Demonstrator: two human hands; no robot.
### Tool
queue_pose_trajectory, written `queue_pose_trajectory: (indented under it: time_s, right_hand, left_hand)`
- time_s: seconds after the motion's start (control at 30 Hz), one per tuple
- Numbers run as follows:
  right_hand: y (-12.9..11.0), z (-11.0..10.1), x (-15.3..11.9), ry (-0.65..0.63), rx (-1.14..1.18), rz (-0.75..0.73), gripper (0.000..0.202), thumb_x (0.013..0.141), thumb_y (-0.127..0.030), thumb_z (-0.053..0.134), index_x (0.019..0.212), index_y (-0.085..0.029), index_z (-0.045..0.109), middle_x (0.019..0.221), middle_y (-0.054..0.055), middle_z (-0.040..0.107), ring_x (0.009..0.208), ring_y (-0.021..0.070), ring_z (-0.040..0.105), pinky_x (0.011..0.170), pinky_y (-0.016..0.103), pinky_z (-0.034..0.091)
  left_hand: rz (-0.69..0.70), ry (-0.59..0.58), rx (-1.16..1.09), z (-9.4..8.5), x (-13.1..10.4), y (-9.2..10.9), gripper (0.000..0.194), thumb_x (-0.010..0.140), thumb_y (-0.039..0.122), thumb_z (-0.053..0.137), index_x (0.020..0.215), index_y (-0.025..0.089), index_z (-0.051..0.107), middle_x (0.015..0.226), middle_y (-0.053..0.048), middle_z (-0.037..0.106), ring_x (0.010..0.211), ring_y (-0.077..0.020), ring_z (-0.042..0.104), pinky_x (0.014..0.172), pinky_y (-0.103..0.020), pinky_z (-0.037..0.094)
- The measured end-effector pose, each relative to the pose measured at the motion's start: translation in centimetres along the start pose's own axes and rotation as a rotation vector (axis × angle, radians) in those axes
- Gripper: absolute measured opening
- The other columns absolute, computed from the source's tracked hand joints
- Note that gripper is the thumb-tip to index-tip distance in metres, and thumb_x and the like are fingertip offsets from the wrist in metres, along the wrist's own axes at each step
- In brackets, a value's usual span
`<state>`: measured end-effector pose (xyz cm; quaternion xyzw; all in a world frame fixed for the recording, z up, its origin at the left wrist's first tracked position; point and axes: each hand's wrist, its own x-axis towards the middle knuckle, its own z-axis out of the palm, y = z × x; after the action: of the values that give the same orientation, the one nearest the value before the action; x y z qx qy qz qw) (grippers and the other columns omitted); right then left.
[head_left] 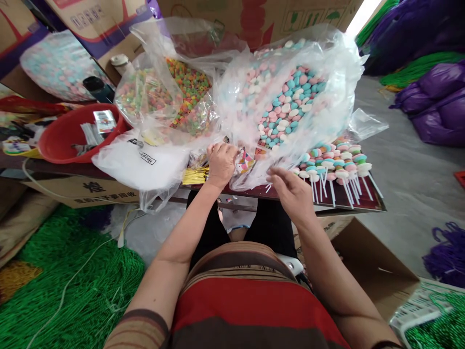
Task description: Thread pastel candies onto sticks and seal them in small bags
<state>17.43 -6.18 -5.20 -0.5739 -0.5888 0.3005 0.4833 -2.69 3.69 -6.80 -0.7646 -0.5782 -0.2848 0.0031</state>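
My left hand (221, 164) is closed at the front edge of the table, its fingers curled against a small colourful patterned plastic bag (244, 161). What lies under those fingers is hidden. To the right, my right hand (293, 196) has bent fingers drawn together beside the clear plastic; I cannot make out anything in them. Beyond both hands, a large clear bag of pink, blue and white candies (286, 109) lies open. Candy skewers on white sticks (336, 165) lie in a row right of my right hand. Yellow twist ties (195, 176) sit just left of my left hand.
Left of the hands lie a pile of clear bags (145, 162) and a red basin (78, 140). A bag of colourful ring candies (189, 92) stands behind. Below the table are an open cardboard box (370, 261) and green netting (80, 276).
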Motion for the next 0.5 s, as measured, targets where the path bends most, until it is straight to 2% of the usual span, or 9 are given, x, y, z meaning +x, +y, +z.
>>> queue_pose_trajectory:
  time_s: [0.07,0.13,0.23,0.33,0.43,0.5]
  right_hand:
    - [-0.1,2.1,2.6,-0.018,0.05,0.003,0.051,0.087,-0.053,0.069,0.126,-0.021,0.071,0.116,0.012,0.078,0.094,0.0228,0.075,0.084,0.039,0.063]
    - [0.3,4.0,4.5,-0.054,0.095,0.029,0.064,0.078,-0.056,0.077,0.13,-0.018,0.069,0.115,0.012,0.076,0.096,0.023,0.073,0.084,0.038,0.061]
    - [1.0,5.4,5.3,-0.026,0.205,0.114,0.048,0.078,-0.057,0.074,0.105,-0.017,0.076,0.086,0.005,0.074,0.076,0.0172,0.067,0.074,0.034,0.059]
    - [1.1,5.0,4.6,-0.004,0.375,0.198,0.037,0.075,-0.056,0.076,0.083,-0.019,0.073,0.068,-0.002,0.064,0.058,0.0109,0.055,0.058,0.026,0.052]
    - [0.6,4.2,3.4,0.008,0.432,0.202,0.042,0.073,-0.059,0.079,0.067,-0.02,0.063,0.058,-0.006,0.053,0.051,0.0076,0.045,0.05,0.022,0.042]
    - [0.3,4.1,2.6,0.066,0.371,0.153,0.052,0.077,-0.064,0.075,0.059,-0.02,0.054,0.052,-0.007,0.045,0.049,0.0069,0.039,0.047,0.022,0.034]
  left_hand:
    - [0.08,0.053,-0.02,-0.1,-0.4,0.3,0.025,0.101,0.034,0.053,0.092,0.025,0.075,0.095,-0.008,0.074,0.104,-0.0262,0.06,0.104,-0.044,0.034]
    - [0.136,0.087,-0.051,-0.3,-0.9,0.7,0.024,0.1,0.036,0.056,0.092,0.025,0.076,0.089,-0.007,0.072,0.097,-0.0246,0.06,0.102,-0.043,0.036]
    - [0.09,0.085,-0.171,-1.2,-1.9,1.1,0.021,0.097,0.038,0.062,0.101,0.024,0.077,0.087,-0.006,0.071,0.093,-0.0229,0.062,0.099,-0.041,0.039]
    - [-0.092,-0.057,-0.466,-2.5,-2.9,1.2,0.026,0.091,0.039,0.069,0.106,0.018,0.075,0.084,-0.004,0.07,0.083,-0.019,0.062,0.086,-0.034,0.045]
    - [-0.245,-0.255,-0.767,-3.8,-3.8,1.5,0.03,0.089,0.046,0.068,0.086,0.016,0.071,0.076,0.0,0.065,0.071,-0.0142,0.056,0.071,-0.027,0.043]
    - [-0.276,-0.301,-0.854,-4.4,-4.3,1.9,0.039,0.087,0.055,0.065,0.076,0.018,0.063,0.069,0.002,0.057,0.067,-0.0126,0.049,0.065,-0.025,0.038]
